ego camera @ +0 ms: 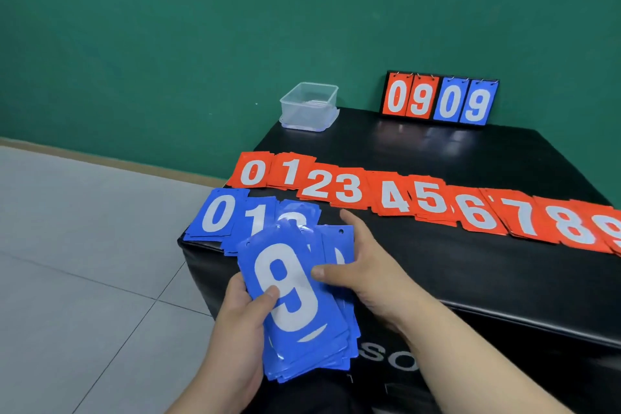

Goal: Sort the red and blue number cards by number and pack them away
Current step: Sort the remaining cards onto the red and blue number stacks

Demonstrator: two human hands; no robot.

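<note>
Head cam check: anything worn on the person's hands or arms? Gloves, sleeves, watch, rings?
Nothing worn that shows. The left hand and right hand are bare, with no gloves and no rings visible on the fingers. Both forearms are bare down to the frame edge: no sleeve, watch or band in view.

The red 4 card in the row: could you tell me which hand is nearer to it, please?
Right. The right hand reaches up beside the blue stack, fingertips just below the red 4 card. The left hand holds the stack lower and farther left.
</note>
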